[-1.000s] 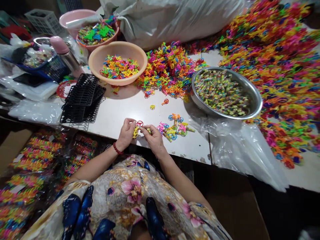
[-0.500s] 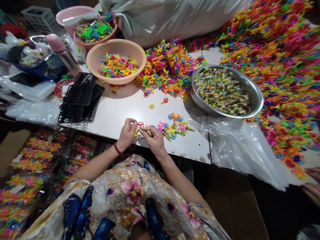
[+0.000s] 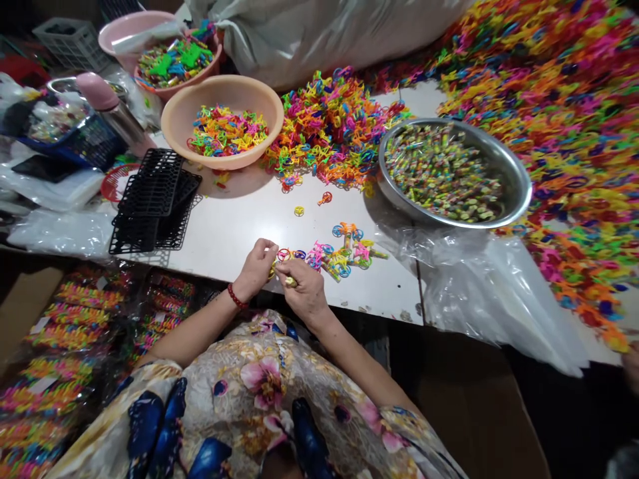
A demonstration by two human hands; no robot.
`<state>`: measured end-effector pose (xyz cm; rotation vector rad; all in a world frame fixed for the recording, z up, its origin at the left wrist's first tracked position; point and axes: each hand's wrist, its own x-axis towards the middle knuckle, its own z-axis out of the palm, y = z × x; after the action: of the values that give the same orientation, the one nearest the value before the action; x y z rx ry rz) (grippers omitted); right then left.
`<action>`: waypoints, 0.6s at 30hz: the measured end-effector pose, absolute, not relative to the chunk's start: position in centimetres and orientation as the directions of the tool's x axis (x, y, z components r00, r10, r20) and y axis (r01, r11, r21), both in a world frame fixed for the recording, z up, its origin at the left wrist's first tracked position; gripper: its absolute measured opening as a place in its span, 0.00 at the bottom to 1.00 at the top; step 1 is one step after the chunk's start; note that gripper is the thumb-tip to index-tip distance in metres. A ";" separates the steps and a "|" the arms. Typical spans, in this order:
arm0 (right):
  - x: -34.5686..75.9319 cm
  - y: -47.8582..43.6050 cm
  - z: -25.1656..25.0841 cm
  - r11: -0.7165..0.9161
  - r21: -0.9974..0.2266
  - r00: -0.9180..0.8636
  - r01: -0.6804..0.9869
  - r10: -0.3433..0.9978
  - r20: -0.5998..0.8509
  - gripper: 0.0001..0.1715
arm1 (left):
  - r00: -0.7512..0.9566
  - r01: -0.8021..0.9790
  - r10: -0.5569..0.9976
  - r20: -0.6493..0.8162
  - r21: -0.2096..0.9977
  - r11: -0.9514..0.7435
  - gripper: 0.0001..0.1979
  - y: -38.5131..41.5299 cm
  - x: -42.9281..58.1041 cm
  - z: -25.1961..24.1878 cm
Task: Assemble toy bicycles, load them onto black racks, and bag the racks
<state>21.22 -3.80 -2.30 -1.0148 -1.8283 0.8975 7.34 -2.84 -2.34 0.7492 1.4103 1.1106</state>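
Close together at the table's front edge, both my hands are closed around small parts. My left hand point(image 3: 255, 271), with a red bead bracelet at its wrist, pinches a plastic toy bicycle with a red wheel point(image 3: 283, 254) and some yellow beneath. My right hand point(image 3: 305, 289) meets it, fingers curled round a small wrapped candy tube point(image 3: 291, 282) whose pale green end sticks out. The fingers hide how the two parts touch. Just right of them lie several toy bicycles with candy tubes point(image 3: 344, 256). A loose yellow wheel point(image 3: 298, 211) and a red piece point(image 3: 325, 198) lie farther back.
A steel bowl point(image 3: 522, 193) of wrapped tubes stands right, beside clear plastic bags point(image 3: 479, 293). Behind are a peach basin point(image 3: 172, 126) and a heap of toy parts point(image 3: 334, 126). Black trays point(image 3: 150, 193) lie left. Packed bags point(image 3: 80, 306) sit below.
My right hand's fingers have curled in, and the tube end now shows in its grip. A dark blue wheel has come into sight beside the red one. At the right edge, another person's hands have mostly left view.
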 end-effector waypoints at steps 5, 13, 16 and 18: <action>24.1 -2.2 -3.0 0.484 -0.833 -0.249 0.267 0.870 0.426 0.10 | -0.059 0.165 0.952 -0.302 0.937 0.307 0.17 -0.6 8.0 -2.3; 30.0 0.4 -3.3 0.387 -0.652 -0.100 0.652 0.896 0.433 0.17 | -0.203 0.666 0.960 0.192 0.746 -0.008 0.09 12.3 7.6 -4.2; 29.1 -0.7 -3.8 0.413 -0.674 -0.158 0.612 0.899 0.408 0.16 | -0.214 0.685 0.936 0.280 0.726 -0.061 0.14 16.7 8.0 -5.2; 28.3 -1.6 -3.9 0.441 -0.694 -0.217 0.569 0.895 0.390 0.15 | -0.219 0.672 0.939 0.263 0.739 -0.050 0.09 18.5 8.0 -5.8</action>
<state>28.28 -1.59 -3.93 -1.2349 -1.9091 0.5254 8.03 18.48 -5.76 1.7149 1.9043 1.1474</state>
